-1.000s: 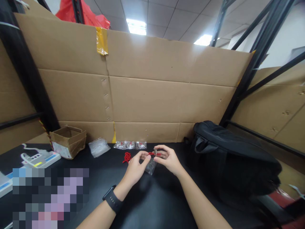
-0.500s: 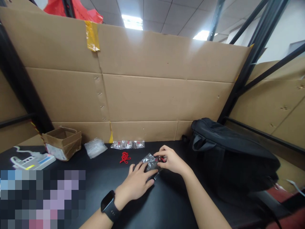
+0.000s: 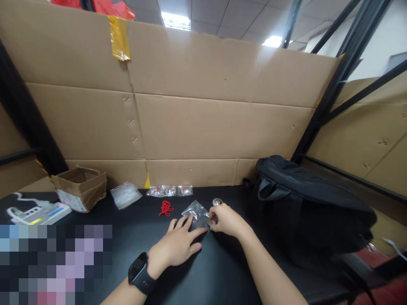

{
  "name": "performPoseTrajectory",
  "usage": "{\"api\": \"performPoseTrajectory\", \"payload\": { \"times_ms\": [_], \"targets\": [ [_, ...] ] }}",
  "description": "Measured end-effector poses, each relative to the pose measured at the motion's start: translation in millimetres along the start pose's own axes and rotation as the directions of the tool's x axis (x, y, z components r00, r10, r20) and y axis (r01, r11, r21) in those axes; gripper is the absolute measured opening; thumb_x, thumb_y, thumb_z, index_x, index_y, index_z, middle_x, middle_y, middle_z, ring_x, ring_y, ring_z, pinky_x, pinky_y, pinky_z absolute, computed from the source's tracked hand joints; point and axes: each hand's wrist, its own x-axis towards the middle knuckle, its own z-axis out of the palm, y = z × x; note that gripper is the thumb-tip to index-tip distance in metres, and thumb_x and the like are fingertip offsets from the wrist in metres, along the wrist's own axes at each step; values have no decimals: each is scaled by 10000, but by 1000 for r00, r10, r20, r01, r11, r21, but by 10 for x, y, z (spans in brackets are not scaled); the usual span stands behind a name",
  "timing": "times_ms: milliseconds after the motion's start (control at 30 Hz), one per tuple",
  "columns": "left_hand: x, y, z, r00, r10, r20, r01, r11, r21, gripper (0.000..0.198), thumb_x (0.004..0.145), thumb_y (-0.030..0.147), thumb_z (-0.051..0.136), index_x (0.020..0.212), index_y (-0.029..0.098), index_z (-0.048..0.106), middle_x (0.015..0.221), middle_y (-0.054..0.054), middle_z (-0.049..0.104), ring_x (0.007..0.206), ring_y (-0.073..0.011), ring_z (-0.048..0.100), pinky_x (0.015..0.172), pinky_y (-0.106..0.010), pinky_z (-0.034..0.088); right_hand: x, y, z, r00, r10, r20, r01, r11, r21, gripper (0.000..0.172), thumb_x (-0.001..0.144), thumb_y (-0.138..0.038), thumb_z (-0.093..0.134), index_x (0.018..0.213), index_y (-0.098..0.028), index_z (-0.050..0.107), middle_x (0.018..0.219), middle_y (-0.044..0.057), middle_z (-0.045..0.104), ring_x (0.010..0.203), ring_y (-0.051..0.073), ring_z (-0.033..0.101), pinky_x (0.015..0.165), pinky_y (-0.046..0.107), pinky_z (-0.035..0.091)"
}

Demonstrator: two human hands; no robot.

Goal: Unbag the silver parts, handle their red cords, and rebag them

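My left hand (image 3: 178,241), with a black smartwatch (image 3: 142,273) on its wrist, lies spread, fingertips at the near edge of a clear plastic bag (image 3: 196,212). The bag lies flat on the black tabletop (image 3: 203,271). Just right of it, my right hand (image 3: 227,218) is closed around a small round silvery thing (image 3: 217,202) with a bit of red; my fingers cover most of it. Up and left of the bag is a knotted red cord (image 3: 165,208). Behind that, several small clear packets (image 3: 171,191) with round silvery things and red marks sit in a row.
On the left are a pile of clear plastic bags (image 3: 126,195), an open cardboard box (image 3: 84,192) and a white power strip (image 3: 47,212). A black backpack (image 3: 305,203) stands at right. A cardboard wall (image 3: 190,127) closes off the back.
My right hand has drawn the silvery thing rightward off the clear bag, which lies flatter. My left hand has shifted slightly left and its fingers remain spread.
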Motion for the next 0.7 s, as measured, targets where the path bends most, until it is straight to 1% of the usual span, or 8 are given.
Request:
{"api": "performPoseTrajectory", "payload": {
  "times_ms": [100, 167, 267, 367, 433, 500, 600, 700],
  "targets": [
    [-6, -12, 4, 1000, -5, -3, 5, 1000, -9, 511, 951, 515, 483, 1457, 515, 408, 1634, -97, 284, 1473, -437, 266, 1109, -682, 218, 20, -43, 34, 999, 10, -33, -10, 1000, -3, 299, 662, -304, 838, 928, -209, 740, 881, 38, 689, 807, 179, 643, 643, 223, 422],
    [-2, -15, 15, 1000, -9, -6, 9, 1000, -17, 528, 943, 505, 505, 1460, 516, 401, 1638, -96, 273, 1478, -436, 255, 1114, -680, 211, 21, -67, 36, 999, -25, -44, 25, 1000, 11, 251, 711, -313, 807, 926, -201, 744, 868, 46, 697, 834, 191, 645, 673, 231, 437],
    [9, -22, 29, 1000, -14, -13, 13, 1000, -20, 545, 926, 497, 537, 1456, 510, 413, 1641, -95, 267, 1485, -429, 241, 1117, -677, 209, 3, -79, 1, 989, -148, -31, 148, 989, 5, 115, 781, -188, 687, 879, -178, 746, 920, 69, 714, 870, 195, 649, 740, 238, 456],
    [21, -35, 39, 1000, -14, -17, 13, 1000, -23, 549, 920, 485, 551, 1452, 511, 419, 1644, -90, 261, 1488, -426, 236, 1112, -684, 213, -10, -58, -55, 975, -224, 2, 224, 974, 5, 240, 768, -34, 571, 858, -168, 748, 939, 72, 730, 875, 183, 653, 784, 230, 461],
    [28, -45, 43, 1000, -12, -17, 11, 1000, -24, 551, 920, 469, 553, 1453, 509, 419, 1645, -87, 259, 1487, -426, 239, 1109, -691, 211, -2, -40, -75, 973, -229, 2, 229, 973, 26, 278, 766, -11, 577, 889, -178, 762, 934, 64, 737, 883, 182, 655, 807, 228, 463],
    [33, -55, 47, 1000, -6, -17, 6, 1000, -24, 549, 919, 463, 555, 1450, 505, 425, 1646, -82, 257, 1485, -430, 239, 1109, -695, 209, 19, -25, -66, 978, -210, -19, 210, 976, 48, 250, 773, -46, 645, 924, -194, 777, 934, 58, 735, 889, 186, 654, 807, 230, 464],
    [35, -74, 48, 1000, 8, -11, -8, 999, -33, 559, 913, 471, 559, 1453, 507, 420, 1661, -67, 213, 1488, -438, 222, 1110, -693, 215, 69, -14, 2, 985, -156, -68, 160, 985, 57, 216, 755, -120, 748, 946, -211, 790, 908, 52, 717, 844, 182, 647, 737, 226, 459],
    [38, -97, 50, 1000, 24, 1, -24, 999, -47, 574, 906, 483, 563, 1457, 513, 407, 1674, -36, 163, 1498, -438, 190, 1118, -691, 211, 129, -29, 98, 987, -116, -109, 122, 991, 48, 220, 705, -166, 826, 916, -211, 786, 866, 38, 703, 797, 171, 638, 695, 224, 443]
  ]
}}
